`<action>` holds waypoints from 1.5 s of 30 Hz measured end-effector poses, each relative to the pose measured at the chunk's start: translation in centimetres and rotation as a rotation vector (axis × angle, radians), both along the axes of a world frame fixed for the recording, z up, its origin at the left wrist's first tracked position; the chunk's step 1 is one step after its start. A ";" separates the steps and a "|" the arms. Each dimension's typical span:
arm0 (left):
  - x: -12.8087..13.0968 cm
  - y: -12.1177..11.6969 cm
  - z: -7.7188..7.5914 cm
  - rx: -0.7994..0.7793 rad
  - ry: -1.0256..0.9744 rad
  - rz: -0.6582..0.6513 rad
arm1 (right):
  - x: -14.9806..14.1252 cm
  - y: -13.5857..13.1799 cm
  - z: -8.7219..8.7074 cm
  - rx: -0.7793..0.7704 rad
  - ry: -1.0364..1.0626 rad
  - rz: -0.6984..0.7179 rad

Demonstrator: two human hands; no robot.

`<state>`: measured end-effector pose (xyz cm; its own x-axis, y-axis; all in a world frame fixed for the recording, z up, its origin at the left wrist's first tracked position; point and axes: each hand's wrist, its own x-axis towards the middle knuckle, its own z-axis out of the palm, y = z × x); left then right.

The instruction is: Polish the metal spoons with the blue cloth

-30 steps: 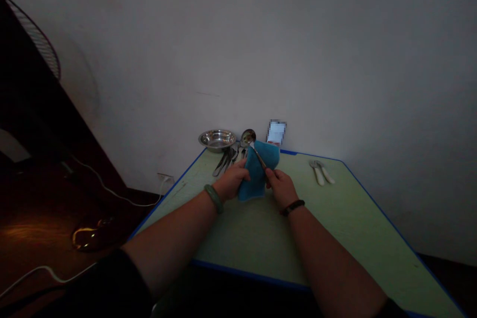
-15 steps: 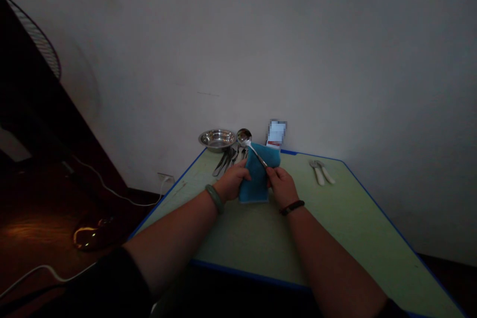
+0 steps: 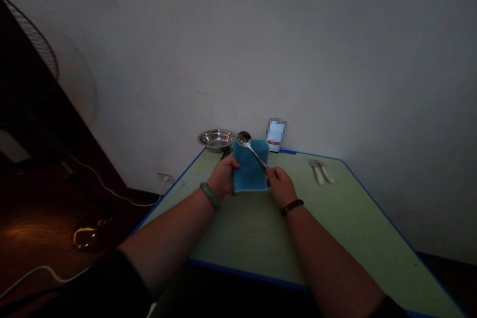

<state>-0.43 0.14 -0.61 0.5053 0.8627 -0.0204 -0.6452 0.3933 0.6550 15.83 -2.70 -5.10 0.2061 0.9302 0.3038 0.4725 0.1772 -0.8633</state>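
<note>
- Left hand: closed, gripping a folded blue cloth by its left side.
- Right hand: narrow pinch on the handle of a steel spoon.
- Spoon: handle slants across the cloth's face, bowl just past its top edge.
- Cloth: held just above a green bench with a blue edge, near the far edge.
- Behind the cloth, to the left: a steel bowl.
- Right of the hands: two pale-handled utensils, lying side by side.
- Far edge: a blurred card, standing against the wall.
</note>
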 end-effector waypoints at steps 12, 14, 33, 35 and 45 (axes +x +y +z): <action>-0.2 0.1 0.6 -0.005 0.051 0.159 | 0.2 -0.2 0.5 0.039 0.078 -0.032; -0.3 0.2 0.5 -0.019 0.053 0.175 | 0.4 0.0 0.4 0.038 0.164 -0.039; -0.4 0.5 0.6 -0.043 0.002 0.162 | 0.9 0.5 -0.3 0.098 -0.006 -0.057; -0.4 0.3 0.4 -0.020 0.000 0.123 | 0.9 0.5 -0.3 0.093 -0.024 -0.059; 0.0 -0.1 0.3 0.021 0.029 0.049 | 0.8 0.4 0.0 0.129 -0.062 -0.052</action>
